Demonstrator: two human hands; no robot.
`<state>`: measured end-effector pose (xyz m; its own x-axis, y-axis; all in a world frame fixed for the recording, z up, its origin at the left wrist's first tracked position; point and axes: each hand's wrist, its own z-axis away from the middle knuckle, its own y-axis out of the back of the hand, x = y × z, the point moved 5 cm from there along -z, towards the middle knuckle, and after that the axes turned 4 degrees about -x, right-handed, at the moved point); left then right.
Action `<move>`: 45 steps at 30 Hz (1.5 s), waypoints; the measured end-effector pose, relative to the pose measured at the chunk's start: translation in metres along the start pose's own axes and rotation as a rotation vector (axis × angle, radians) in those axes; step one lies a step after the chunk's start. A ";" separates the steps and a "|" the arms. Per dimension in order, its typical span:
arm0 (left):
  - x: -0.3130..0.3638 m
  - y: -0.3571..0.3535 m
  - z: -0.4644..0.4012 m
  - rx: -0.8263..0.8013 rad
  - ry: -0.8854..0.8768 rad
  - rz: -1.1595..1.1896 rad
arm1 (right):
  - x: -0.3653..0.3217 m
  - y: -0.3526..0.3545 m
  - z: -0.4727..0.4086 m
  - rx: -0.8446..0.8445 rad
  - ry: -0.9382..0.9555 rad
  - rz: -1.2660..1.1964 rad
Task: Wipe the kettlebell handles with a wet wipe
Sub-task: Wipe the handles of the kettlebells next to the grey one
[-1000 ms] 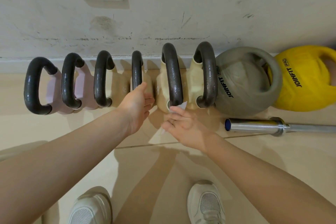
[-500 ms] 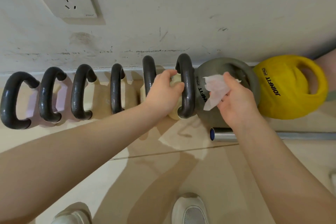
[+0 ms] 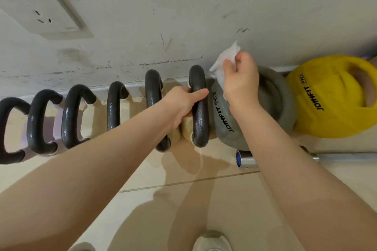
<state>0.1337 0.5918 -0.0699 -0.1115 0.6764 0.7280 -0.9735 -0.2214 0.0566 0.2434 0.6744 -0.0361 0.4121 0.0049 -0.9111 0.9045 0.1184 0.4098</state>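
The left hand [image 3: 183,102] is wrapped around the black handle [image 3: 199,106] of a cream kettlebell [image 3: 186,131], the thumb lying across the front of the bar and the fingers curled behind it. The right hand [image 3: 240,79] is raised just beside and above that handle, pinching a white wet wipe [image 3: 223,61] between thumb and fingertips; the crumpled wipe hangs from the pinch, with one corner sticking up against the wall [image 3: 183,16] and its lower part drooping over a grey kettlebell [image 3: 271,106]. The two hands are apart, the right one slightly farther from the body than the left. Whether the wipe touches the grey kettlebell cannot be told.

The grey kettlebell sits directly beneath the right hand, marked JOINFIT. Further out past the right hand lies a yellow kettlebell [image 3: 326,106] with the same lettering. To the outer side of the left hand, a row of other black-handled kettlebells [image 3: 71,116] runs along the base of the wall on the floor [image 3: 224,199]. A metal bar [image 3: 245,159] lies on the floor under the right forearm. A wall socket [image 3: 38,6] sits high up beyond the left arm. The toe of a shoe [image 3: 212,240] shows between the forearms.
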 end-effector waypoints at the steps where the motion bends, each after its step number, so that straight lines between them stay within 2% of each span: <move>1: -0.003 0.000 0.003 0.009 -0.007 0.001 | -0.002 -0.004 0.003 -0.013 0.035 0.011; 2: -0.006 -0.001 0.007 0.014 -0.019 0.003 | -0.001 -0.009 0.008 -0.063 0.054 0.007; 5: -0.015 0.001 0.017 0.025 -0.060 0.019 | 0.010 -0.030 0.040 -0.391 0.058 -0.032; 6: -0.017 0.001 0.019 0.028 -0.075 0.009 | 0.011 -0.034 0.050 -0.454 0.093 -0.013; 9: -0.021 0.001 0.019 0.044 -0.095 -0.006 | 0.012 -0.037 0.051 -0.454 0.155 0.046; 14: -0.022 0.000 0.017 0.040 -0.096 0.026 | 0.015 -0.050 0.021 -0.443 -0.057 -0.115; 18: -0.021 -0.001 0.015 0.060 -0.109 0.013 | 0.009 -0.052 0.022 -0.554 0.025 -0.084; 22: -0.020 -0.002 0.013 0.080 -0.101 0.018 | 0.019 -0.050 0.005 -0.495 -0.129 -0.099; 25: -0.019 -0.001 0.012 0.064 -0.102 0.019 | 0.012 -0.053 0.013 -0.574 0.065 0.001; 27: -0.019 -0.002 0.012 0.067 -0.100 0.033 | 0.005 -0.055 0.010 -0.570 0.179 0.136; 29: -0.015 -0.002 0.010 0.063 -0.094 0.051 | 0.008 -0.061 -0.010 -0.572 0.133 0.199; 32: -0.010 0.000 0.008 0.051 -0.075 0.061 | 0.009 -0.074 -0.033 -0.661 0.008 0.186; 39: -0.002 0.000 0.001 0.032 0.000 0.065 | -0.011 -0.083 -0.035 -1.012 0.251 0.554; 43: -0.010 0.000 0.006 0.035 0.039 0.187 | -0.016 -0.087 -0.039 -0.967 0.376 0.692; 45: -0.016 0.000 0.013 0.013 0.034 0.251 | -0.015 -0.090 -0.034 -0.993 0.381 0.774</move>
<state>0.1384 0.5715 -0.0726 -0.3565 0.6226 0.6967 -0.9119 -0.3942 -0.1144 0.1523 0.6979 -0.0609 0.5793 0.6594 -0.4792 -0.0832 0.6326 0.7700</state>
